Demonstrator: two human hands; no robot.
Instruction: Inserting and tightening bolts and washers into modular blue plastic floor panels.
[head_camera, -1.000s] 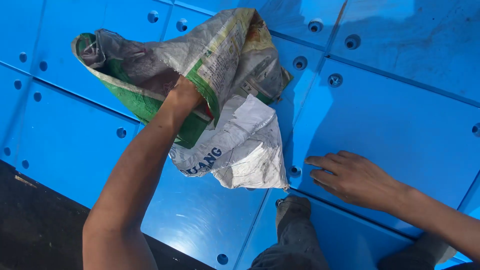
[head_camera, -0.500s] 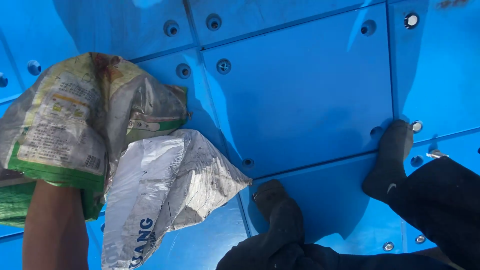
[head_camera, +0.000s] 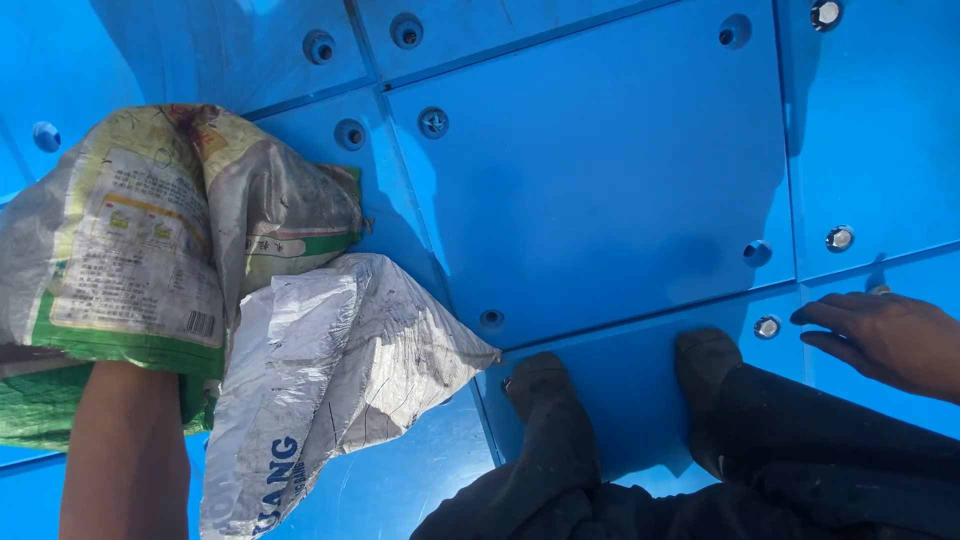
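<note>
My left forearm (head_camera: 125, 450) reaches up into a crumpled green and white woven sack (head_camera: 130, 250). The hand itself is hidden inside it. A second sack (head_camera: 330, 370), grey-white with blue print, hangs from under the first and lies on the blue panel floor (head_camera: 600, 200). My right hand (head_camera: 885, 340) rests flat at the right edge, fingers spread, holding nothing. Its fingertips lie just right of a metal bolt (head_camera: 768, 327) in the panel seam.
My two feet in dark socks (head_camera: 550, 405) (head_camera: 708, 375) stand on the blue panels, dark trouser legs (head_camera: 800, 470) below them. Bolts (head_camera: 839, 238) and round bolt holes (head_camera: 350, 133) dot the panel edges. Seams run between the panels.
My right hand has come into view at the right edge and settled on the panel near the bolt. The sacks and my left arm stay at the left.
</note>
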